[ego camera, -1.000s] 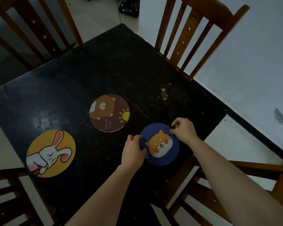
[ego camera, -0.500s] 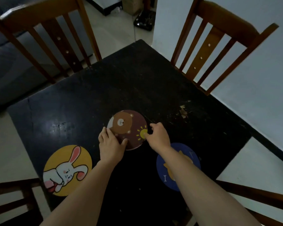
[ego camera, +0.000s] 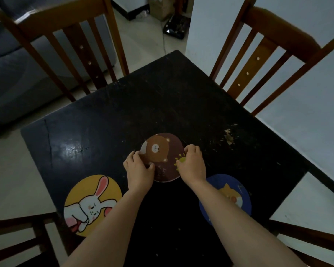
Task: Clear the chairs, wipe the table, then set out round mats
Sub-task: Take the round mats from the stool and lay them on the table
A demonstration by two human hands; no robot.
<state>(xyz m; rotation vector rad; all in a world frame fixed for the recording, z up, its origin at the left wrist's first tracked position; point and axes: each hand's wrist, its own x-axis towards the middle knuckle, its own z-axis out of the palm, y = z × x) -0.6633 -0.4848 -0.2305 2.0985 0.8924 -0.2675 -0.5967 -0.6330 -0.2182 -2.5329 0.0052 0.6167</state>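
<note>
Left hand [ego camera: 138, 170] and right hand [ego camera: 191, 163] each pinch opposite edges of the brown bear mat [ego camera: 162, 157], flat on the black table [ego camera: 181, 105]. Yellow rabbit mat [ego camera: 91, 203] lies left, blue dog mat [ego camera: 233, 193] right, partly under the right forearm.

Two bare hands, left hand [ego camera: 140, 170] and right hand [ego camera: 191, 164], bare wrists, bare forearms [ego camera: 112, 224], no sleeves in view

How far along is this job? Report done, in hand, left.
Done: the yellow rabbit mat and blue dog mat lie flat on the dark table. In hand: the left hand and right hand each have a grip on an edge of the brown bear mat. Left: letting that mat go. The seats of the chairs are hidden, so clearing can't be judged.
</note>
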